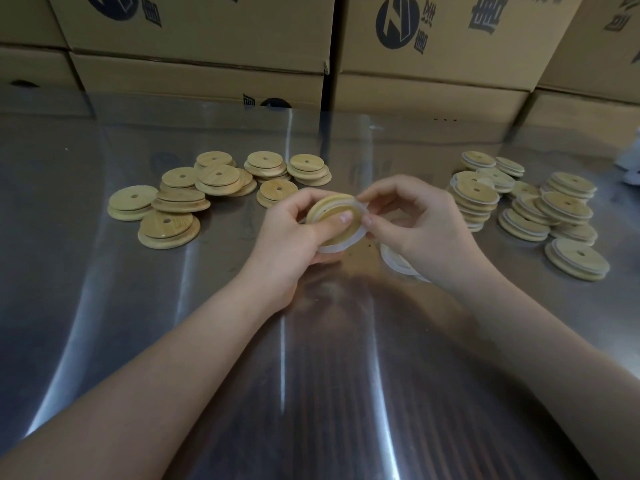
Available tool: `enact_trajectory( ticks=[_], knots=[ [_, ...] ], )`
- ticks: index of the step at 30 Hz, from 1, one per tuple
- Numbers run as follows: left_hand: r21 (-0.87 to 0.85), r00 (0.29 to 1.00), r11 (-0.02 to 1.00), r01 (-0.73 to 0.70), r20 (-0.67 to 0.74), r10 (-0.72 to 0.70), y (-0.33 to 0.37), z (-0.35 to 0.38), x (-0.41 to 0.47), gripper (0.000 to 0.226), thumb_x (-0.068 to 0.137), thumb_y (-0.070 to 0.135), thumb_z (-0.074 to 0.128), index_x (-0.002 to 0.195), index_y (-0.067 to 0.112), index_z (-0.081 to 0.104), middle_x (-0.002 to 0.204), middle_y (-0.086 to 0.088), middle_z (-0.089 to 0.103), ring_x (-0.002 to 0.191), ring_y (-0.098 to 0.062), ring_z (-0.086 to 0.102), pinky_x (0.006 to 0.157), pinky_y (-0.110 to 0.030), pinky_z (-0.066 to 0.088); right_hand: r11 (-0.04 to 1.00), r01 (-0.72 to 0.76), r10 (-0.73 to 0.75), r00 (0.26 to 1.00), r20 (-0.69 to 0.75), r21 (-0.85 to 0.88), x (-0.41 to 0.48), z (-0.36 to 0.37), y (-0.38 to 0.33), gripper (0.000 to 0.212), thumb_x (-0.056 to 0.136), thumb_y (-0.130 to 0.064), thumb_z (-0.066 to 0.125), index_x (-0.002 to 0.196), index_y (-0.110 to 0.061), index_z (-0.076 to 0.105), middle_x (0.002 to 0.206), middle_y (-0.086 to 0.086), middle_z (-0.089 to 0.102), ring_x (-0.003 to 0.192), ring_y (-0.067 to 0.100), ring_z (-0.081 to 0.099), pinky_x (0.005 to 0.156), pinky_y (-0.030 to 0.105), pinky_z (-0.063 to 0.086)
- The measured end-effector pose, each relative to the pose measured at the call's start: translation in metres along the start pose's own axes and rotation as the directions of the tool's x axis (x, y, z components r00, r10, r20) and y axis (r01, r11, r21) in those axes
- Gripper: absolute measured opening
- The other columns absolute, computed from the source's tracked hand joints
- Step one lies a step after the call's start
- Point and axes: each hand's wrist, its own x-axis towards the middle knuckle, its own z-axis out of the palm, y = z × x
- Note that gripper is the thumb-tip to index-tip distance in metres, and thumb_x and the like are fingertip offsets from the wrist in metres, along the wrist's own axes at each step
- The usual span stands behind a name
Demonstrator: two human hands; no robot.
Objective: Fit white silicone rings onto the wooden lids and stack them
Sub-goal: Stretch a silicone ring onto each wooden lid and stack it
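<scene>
Cardboard boxes (pixel 207 29) are stacked along the back. Each has a dark round logo (pixel 398 24) with a slanted mark and large dark characters beside it. The print is cut off by the frame and box edges, so it is not readable.

Left hand (pixel 287 233) grips a wooden lid (pixel 334 216) above the table's middle, thumb across its face, fingers curled underneath and mostly hidden. Right hand (pixel 415 223) pinches the white ring (pixel 332 248) at the lid's right edge between thumb and forefinger. The ring sits partway round the lid; the far side is hard to make out.

Loose rings (pixel 398 263) lie on the shiny metal table (pixel 311 375), half hidden under the right wrist, count unclear. Bare lids (pixel 207 188) are piled to the left, each with a centre hole. One near lid (pixel 169 228) has a faint mark, illegible. Ringed lids (pixel 540 209) are stacked on the right. A white object (pixel 632 168) at the right edge is cut off and can't be identified.
</scene>
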Motion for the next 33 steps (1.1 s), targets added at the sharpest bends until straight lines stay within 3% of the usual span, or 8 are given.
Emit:
enact_trajectory(
  ticks=[5, 11, 16, 21, 26, 29, 33],
  knots=[
    [0.069, 0.994, 0.995, -0.077, -0.074, 0.082, -0.001, 0.000, 0.001, 0.017, 0.083, 0.008, 0.073, 0.097, 0.018, 0.071, 0.102, -0.008, 0.073, 0.103, -0.025, 0.067, 0.091, -0.046, 0.056, 0.995, -0.099, 0.099, 0.993, -0.066, -0.005, 0.001, 0.002, 0.002, 0.015, 0.077, -0.018, 0.072, 0.076, -0.029, 0.062, 0.077, -0.006, 0.068, 0.074, 0.022, 0.067, 0.075, 0.044, 0.057],
    [0.180, 0.980, 0.971, -0.157, -0.091, 0.175, -0.003, 0.001, 0.001, 0.020, 0.082, 0.003, 0.074, 0.093, 0.017, 0.067, 0.092, -0.001, 0.075, 0.089, -0.014, 0.071, 0.080, -0.027, 0.058, 0.992, -0.112, 0.104, 0.989, -0.105, -0.065, 0.002, 0.002, 0.004, 0.025, 0.081, -0.011, 0.074, 0.069, -0.031, 0.063, 0.070, -0.007, 0.068, 0.068, 0.018, 0.067, 0.072, 0.040, 0.058],
    [0.222, 0.981, 0.964, -0.144, -0.094, 0.169, -0.003, 0.003, 0.001, 0.020, 0.082, 0.002, 0.073, 0.088, 0.018, 0.063, 0.085, 0.002, 0.076, 0.085, -0.014, 0.072, 0.083, -0.034, 0.059, 0.985, -0.112, 0.095, 0.987, -0.129, -0.133, 0.003, 0.001, 0.004, 0.027, 0.081, -0.011, 0.074, 0.069, -0.032, 0.064, 0.069, -0.009, 0.069, 0.068, 0.014, 0.068, 0.073, 0.037, 0.057],
    [0.265, 0.975, 0.949, -0.172, -0.093, 0.202, -0.001, 0.003, 0.001, 0.019, 0.081, -0.001, 0.073, 0.088, 0.014, 0.063, 0.084, 0.000, 0.076, 0.083, -0.013, 0.072, 0.081, -0.032, 0.059, 0.981, -0.112, 0.090, 0.986, -0.138, -0.161, 0.003, -0.001, 0.001, 0.026, 0.082, -0.011, 0.074, 0.070, -0.033, 0.065, 0.072, -0.010, 0.070, 0.072, 0.010, 0.068, 0.074, 0.034, 0.057],
    [0.329, 0.968, 0.924, -0.195, -0.085, 0.235, -0.001, 0.003, 0.002, 0.022, 0.080, -0.002, 0.073, 0.085, 0.015, 0.061, 0.085, 0.001, 0.075, 0.084, -0.012, 0.071, 0.085, -0.034, 0.058, 0.978, -0.159, 0.145, 0.984, -0.107, -0.136, 0.004, -0.004, 0.000, 0.026, 0.083, -0.010, 0.074, 0.070, -0.031, 0.068, 0.072, -0.005, 0.072, 0.074, 0.016, 0.070, 0.077, 0.039, 0.059],
    [0.360, 0.963, 0.907, -0.217, -0.073, 0.259, -0.001, 0.003, 0.003, 0.024, 0.080, -0.003, 0.074, 0.083, 0.017, 0.061, 0.084, 0.003, 0.074, 0.082, -0.008, 0.071, 0.083, -0.030, 0.057, 0.974, -0.173, 0.161, 0.982, -0.094, -0.143, 0.005, -0.007, 0.000, 0.026, 0.083, -0.009, 0.074, 0.069, -0.030, 0.067, 0.070, -0.003, 0.072, 0.072, 0.017, 0.071, 0.075, 0.038, 0.059],
    [0.387, 0.956, 0.887, -0.253, -0.041, 0.290, 0.000, 0.004, 0.002, 0.023, 0.078, -0.005, 0.073, 0.083, 0.014, 0.061, 0.080, 0.013, 0.072, 0.081, 0.000, 0.069, 0.078, -0.019, 0.055, 0.961, -0.142, 0.122, 0.988, -0.098, -0.237, 0.005, -0.008, -0.001, 0.030, 0.082, -0.010, 0.074, 0.068, -0.034, 0.064, 0.067, -0.011, 0.068, 0.068, 0.012, 0.069, 0.070, 0.026, 0.054]
  ],
)
